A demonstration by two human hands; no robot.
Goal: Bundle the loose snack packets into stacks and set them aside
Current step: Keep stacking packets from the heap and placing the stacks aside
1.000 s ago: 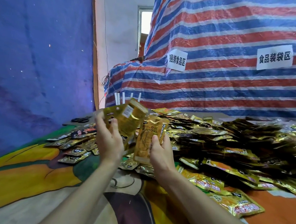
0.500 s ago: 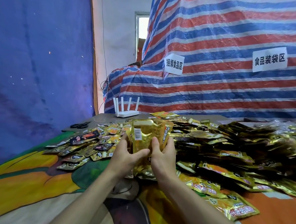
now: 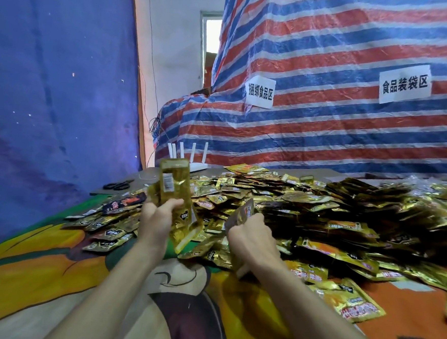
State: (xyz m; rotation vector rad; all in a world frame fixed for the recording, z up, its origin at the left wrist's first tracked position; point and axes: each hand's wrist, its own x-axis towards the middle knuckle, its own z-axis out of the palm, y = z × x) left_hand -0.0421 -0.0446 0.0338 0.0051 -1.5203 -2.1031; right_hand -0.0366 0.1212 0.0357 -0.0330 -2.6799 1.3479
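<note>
Two hands work over the counter (image 3: 38,270), which is covered with a printed cloth. The left hand (image 3: 158,217) has its fingers curled round a stack of packets (image 3: 175,187), gold and held upright; how many are in it cannot be counted. The right hand (image 3: 252,237), just beside it at 3 o'clock, has its fingers clenched round a packet (image 3: 240,215) seen edge-on, whose lower end sticks out under the fist; whether it is one or two I cannot tell.

The loose heap (image 3: 320,202) of gold packets, far too many to count, fills the counter from 12 to 4 o'clock of the hands and runs out of view at the right edge. A thinner scatter (image 3: 107,230) lies at 9 to 10 o'clock of the left hand.

At 12 o'clock, near the counter's far edge, stands one white router (image 3: 197,166) with five antennas. One pair of scissors (image 3: 116,185) lies at 10 o'clock, near the left edge.

Bare cloth stretches from 5 to 8 o'clock, under both forearms, towards the near edge.

Behind the counter hangs a striped tarp (image 3: 325,129) bearing two paper signs (image 3: 259,91), and a blue sheet (image 3: 51,78) closes the left side.
</note>
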